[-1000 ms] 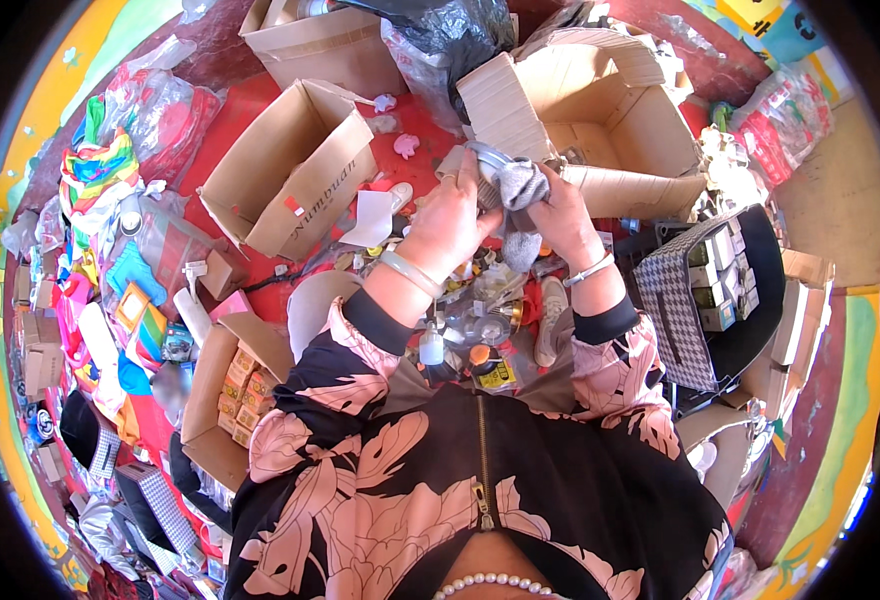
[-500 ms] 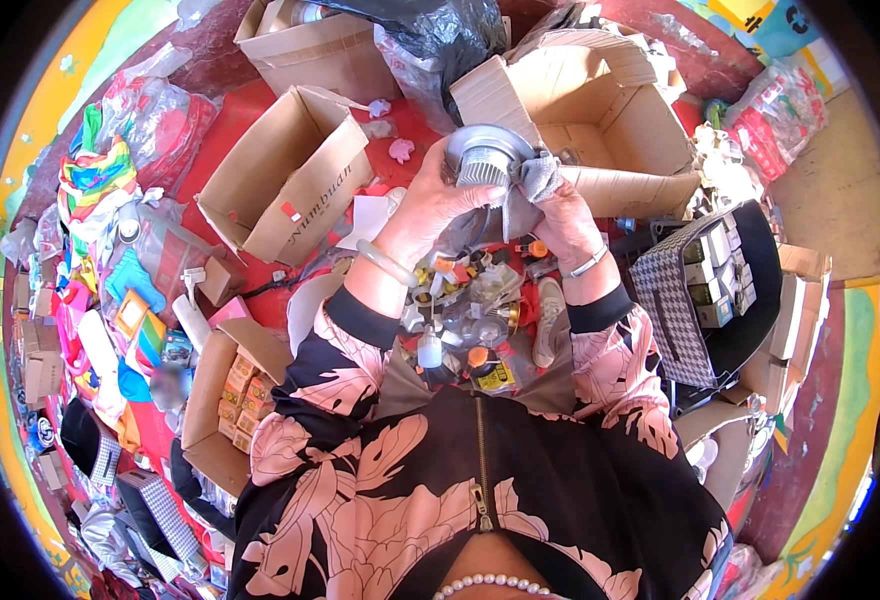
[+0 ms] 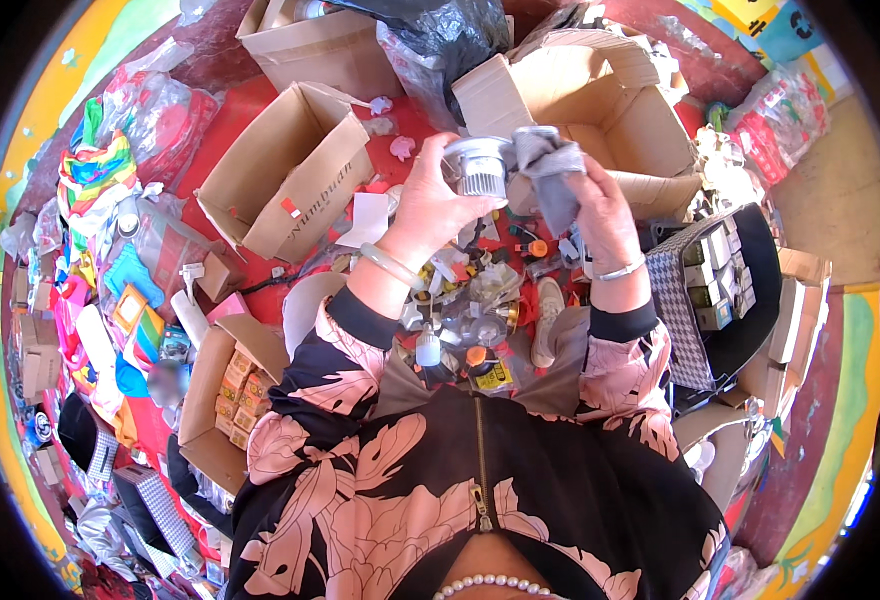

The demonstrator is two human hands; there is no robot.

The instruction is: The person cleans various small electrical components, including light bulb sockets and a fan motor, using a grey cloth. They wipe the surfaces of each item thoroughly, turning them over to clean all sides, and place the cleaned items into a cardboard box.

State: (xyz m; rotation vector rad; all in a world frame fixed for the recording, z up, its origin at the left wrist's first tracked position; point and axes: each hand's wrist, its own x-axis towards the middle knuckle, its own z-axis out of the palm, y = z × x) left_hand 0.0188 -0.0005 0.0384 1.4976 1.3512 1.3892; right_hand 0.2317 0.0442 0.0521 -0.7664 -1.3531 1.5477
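My left hand (image 3: 430, 205) grips a round silver downlight (image 3: 482, 172) with a finned metal body, holding it up in front of me. Beside it, my right hand (image 3: 605, 215) pinches a bunched grey cloth (image 3: 550, 175). The cloth's near edge is close to the lamp's rim; whether they touch I cannot tell. Below my hands, between my legs, lies a heap of small lamps and parts, with a white bulb (image 3: 428, 348) and an orange-and-black piece (image 3: 478, 360) in it.
An open carton (image 3: 285, 175) stands to the left, a larger open carton (image 3: 600, 110) ahead. At right, a black checked bin (image 3: 675, 320) holds small boxes. A carton of small boxes (image 3: 205, 400) sits at lower left. A black plastic bag (image 3: 450, 45) lies at the far side.
My right hand has moved right and drawn the grey cloth away from around the lamp. The downlight has tilted, so its finned side shows more.
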